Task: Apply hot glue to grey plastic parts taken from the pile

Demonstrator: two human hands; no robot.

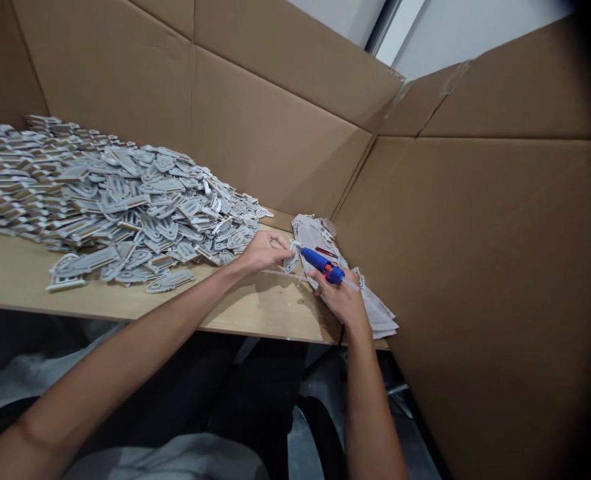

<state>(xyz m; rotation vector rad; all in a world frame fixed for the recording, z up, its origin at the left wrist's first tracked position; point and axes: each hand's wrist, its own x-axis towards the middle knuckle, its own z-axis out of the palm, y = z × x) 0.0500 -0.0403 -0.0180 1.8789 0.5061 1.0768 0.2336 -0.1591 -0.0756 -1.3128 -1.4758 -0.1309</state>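
Near the middle of the wooden table [275, 303], my left hand [265, 251] pinches a small grey-white plastic piece [291, 257] between thumb and fingers. My right hand [343, 297] is wrapped round a blue hot glue gun [321, 263] with an orange part, a clear glue stick showing at its back end. The nozzle points left and meets or nearly meets the plastic piece; I cannot tell whether they touch. A large heap of similar grey-white pieces [160, 207] lies left of my left hand, some with brown strips along them.
Neatly stacked pieces [10, 183] rise at the far left. Sheets of paper [375, 313] lie under and beside my right hand, with a thin red object [326, 253] on them. Tall cardboard walls [275, 120] enclose the table behind and at the right. The table's front edge runs below my wrists.
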